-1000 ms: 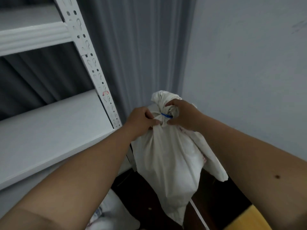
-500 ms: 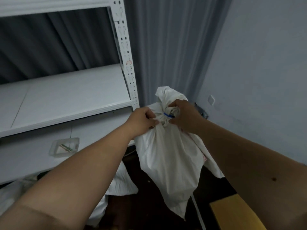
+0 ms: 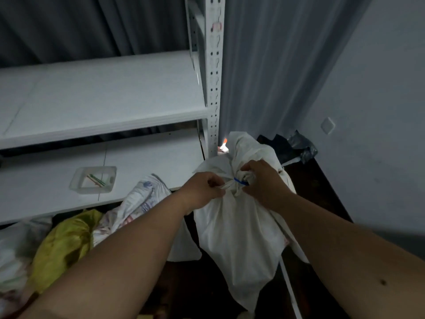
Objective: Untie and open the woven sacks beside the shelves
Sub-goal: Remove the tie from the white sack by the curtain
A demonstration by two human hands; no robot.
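A white woven sack [image 3: 239,231] hangs in front of me, just right of the shelf upright [image 3: 212,77]. Its neck is gathered and bound by a blue tie [image 3: 239,180]. My left hand [image 3: 203,191] pinches a strip of the fabric at the left of the knot. My right hand [image 3: 264,183] grips the bunched neck from the right, its fingers curled over the knot. The sack's loose top [image 3: 243,148] flops up behind my hands.
White metal shelves [image 3: 103,111] fill the left. A clear plastic tray [image 3: 93,179] sits on the lower shelf. A printed sack [image 3: 140,203] and a yellow-green bag [image 3: 62,242] lie below. A black bag [image 3: 296,146] sits in the corner by the grey wall [image 3: 379,111].
The view has tilted down and left, bringing the lower shelf, tray and floor bags into sight. Both hands stay on the sack's knot in the same grip.
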